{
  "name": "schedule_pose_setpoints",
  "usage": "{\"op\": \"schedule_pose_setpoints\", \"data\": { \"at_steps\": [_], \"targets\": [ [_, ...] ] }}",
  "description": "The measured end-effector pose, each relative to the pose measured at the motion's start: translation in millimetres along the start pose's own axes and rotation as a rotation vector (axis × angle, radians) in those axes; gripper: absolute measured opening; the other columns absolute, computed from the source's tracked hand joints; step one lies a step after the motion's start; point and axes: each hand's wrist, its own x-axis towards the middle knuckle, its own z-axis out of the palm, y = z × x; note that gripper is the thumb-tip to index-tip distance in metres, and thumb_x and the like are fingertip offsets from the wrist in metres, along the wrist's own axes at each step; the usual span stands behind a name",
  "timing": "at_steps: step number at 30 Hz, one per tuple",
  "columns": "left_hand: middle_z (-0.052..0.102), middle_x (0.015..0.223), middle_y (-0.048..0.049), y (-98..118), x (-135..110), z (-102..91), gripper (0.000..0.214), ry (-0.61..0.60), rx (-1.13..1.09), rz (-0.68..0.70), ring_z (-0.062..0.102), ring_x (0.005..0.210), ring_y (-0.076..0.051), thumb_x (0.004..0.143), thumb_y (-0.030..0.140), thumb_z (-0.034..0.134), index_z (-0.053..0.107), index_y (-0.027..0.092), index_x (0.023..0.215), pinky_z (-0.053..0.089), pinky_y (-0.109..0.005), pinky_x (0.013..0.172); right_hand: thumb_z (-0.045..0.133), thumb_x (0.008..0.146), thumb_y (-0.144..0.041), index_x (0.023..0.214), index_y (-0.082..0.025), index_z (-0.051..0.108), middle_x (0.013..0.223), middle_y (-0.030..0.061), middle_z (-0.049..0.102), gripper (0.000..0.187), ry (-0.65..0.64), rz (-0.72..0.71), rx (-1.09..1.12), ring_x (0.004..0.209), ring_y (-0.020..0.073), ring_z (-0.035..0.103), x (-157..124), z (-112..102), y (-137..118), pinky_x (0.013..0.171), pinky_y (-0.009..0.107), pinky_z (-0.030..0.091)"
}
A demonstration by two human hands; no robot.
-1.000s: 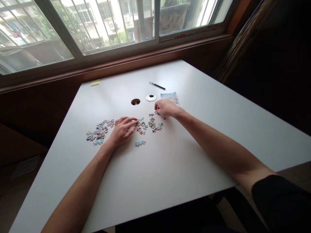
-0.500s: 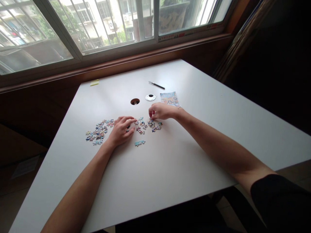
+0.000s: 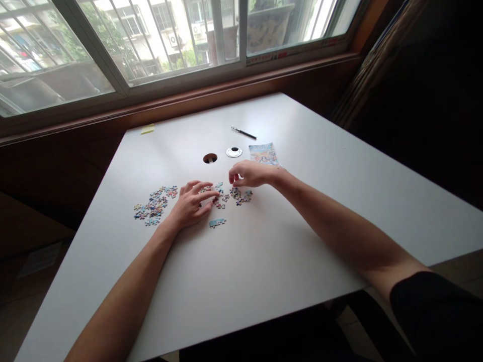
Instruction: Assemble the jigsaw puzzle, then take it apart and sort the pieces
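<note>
My left hand (image 3: 191,203) reaches over the middle cluster of jigsaw pieces (image 3: 222,201), fingers spread and the index fingertip on or just above the pieces. Part of that cluster is hidden beneath the fingers. My right hand (image 3: 249,173) hovers at the upper edge of a smaller cluster of jigsaw pieces (image 3: 243,196), its fingers curled with the thumb near the index finger. Whether a piece sits between them is hidden. A joined light-blue strip of puzzle (image 3: 217,222) lies just in front of the middle cluster.
A larger pile of jigsaw pieces (image 3: 153,205) lies left of my left hand on the white table (image 3: 256,281). Beyond my hands are a round hole (image 3: 210,159), a silver ring cover (image 3: 234,152), a printed picture sheet (image 3: 263,153), a black pen (image 3: 244,133) and a yellow sticky note (image 3: 147,129).
My left index finger has stretched out to the right over the middle pieces. My right hand has shifted slightly left, its fingers lifted a little from the small cluster.
</note>
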Motion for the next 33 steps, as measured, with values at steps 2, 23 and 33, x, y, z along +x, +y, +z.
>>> {"op": "schedule_pose_setpoints", "data": {
  "at_steps": [2,23,33],
  "targets": [
    [0.06,0.134,0.0,-0.8,0.3,1.2,0.025,0.033,-0.02,-0.021,0.044,0.126,-0.027,0.093,0.029,0.056,0.07,0.034,0.114,0.035,-0.047,0.107,0.074,0.08,-0.029,0.095,-0.019,0.075,0.093,0.0055,0.07,0.018,-0.057,-0.017,0.016,0.081,0.0176,0.061,-1.0,-1.4,-3.2,0.071,0.027,0.042],
    [0.071,0.116,-0.0029,-0.6,0.5,1.8,0.014,0.131,-0.099,-0.048,0.053,0.115,-0.025,0.089,0.024,0.06,0.07,0.025,0.098,0.041,-0.045,0.102,0.063,0.081,-0.016,0.096,-0.017,0.076,0.083,0.0041,0.073,0.02,0.082,0.089,0.136,0.072,0.0145,0.062,-3.4,-4.4,-5.2,0.066,0.027,0.045],
    [0.071,0.119,0.0002,-3.5,0.4,2.0,0.023,0.09,-0.076,0.006,0.051,0.116,-0.025,0.093,0.026,0.058,0.075,0.033,0.107,0.04,-0.046,0.102,0.066,0.074,-0.017,0.089,-0.02,0.078,0.084,0.0019,0.073,0.019,0.062,0.095,0.058,0.071,0.0142,0.061,-1.3,-0.5,0.1,0.068,0.028,0.044]
  ]
}}
